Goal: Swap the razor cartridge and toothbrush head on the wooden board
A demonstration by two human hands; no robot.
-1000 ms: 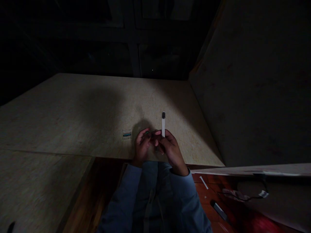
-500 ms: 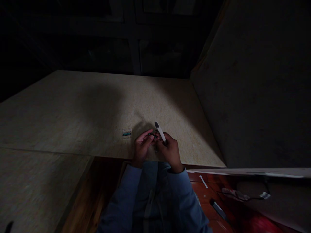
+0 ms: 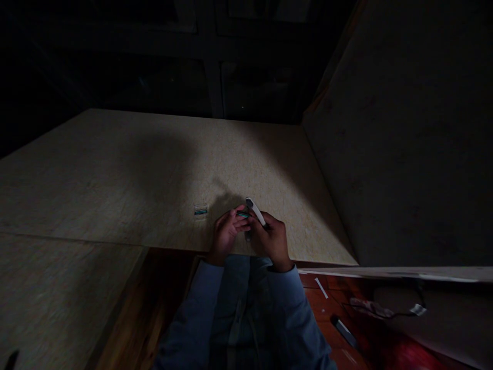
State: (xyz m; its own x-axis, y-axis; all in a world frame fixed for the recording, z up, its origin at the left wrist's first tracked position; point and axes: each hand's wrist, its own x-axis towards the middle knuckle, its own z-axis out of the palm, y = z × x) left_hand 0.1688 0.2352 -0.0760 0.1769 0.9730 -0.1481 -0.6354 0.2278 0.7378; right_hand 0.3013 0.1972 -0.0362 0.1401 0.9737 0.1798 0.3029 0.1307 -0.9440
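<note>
In my right hand [image 3: 272,237] is a slim white handle [image 3: 257,211] with a dark grey end, pointing up and to the left. My left hand [image 3: 225,234] has its fingers bent around the near end of a small dark-and-teal strip [image 3: 242,214], which lies between both hands. The right fingertips are close to the strip's other end; whether they touch it is too dim to tell. Left of my hands, a small clear case [image 3: 201,206] with a teal strip inside lies on the pale tabletop [image 3: 154,180].
A dark panel [image 3: 404,128] rises along the table's right side. Below it on the reddish floor are a white strip [image 3: 321,288], a dark-and-grey elongated object [image 3: 344,331] and a cable with a white tag [image 3: 418,309]. Another pale surface [image 3: 57,298] adjoins at the left.
The white handle has tilted a little lower and turned slightly. My left fingers have shifted on the dark-and-teal strip, leaving more of its teal side showing.
</note>
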